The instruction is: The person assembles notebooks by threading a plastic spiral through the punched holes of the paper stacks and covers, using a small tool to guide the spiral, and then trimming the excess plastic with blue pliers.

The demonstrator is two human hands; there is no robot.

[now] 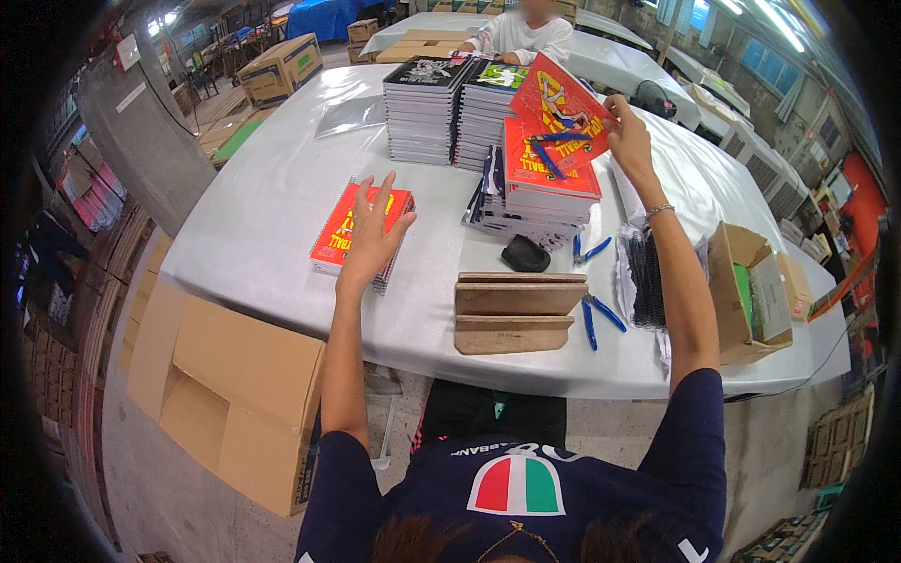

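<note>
My left hand (pixel 374 233) rests flat, fingers spread, on a small stack of red spiral notebooks (pixel 345 225) at the left of the grey table (pixel 272 188). My right hand (pixel 627 131) is raised over the table and grips the edge of a red notebook cover (pixel 556 103), tilted in the air. Under that cover lies a taller pile of red-covered notebooks (pixel 549 183). Behind it stand two high stacks of notebooks (pixel 424 113) with black and green covers.
A stepped wooden jig (pixel 516 311) lies at the near edge, with blue pliers (pixel 597 317) and a black object (pixel 526 253) beside it. Black spiral bindings in a clear bag (pixel 646 277), an open carton (pixel 751 296) at right, a flattened carton (pixel 235 394) at left. Another person (pixel 521 33) sits across the table.
</note>
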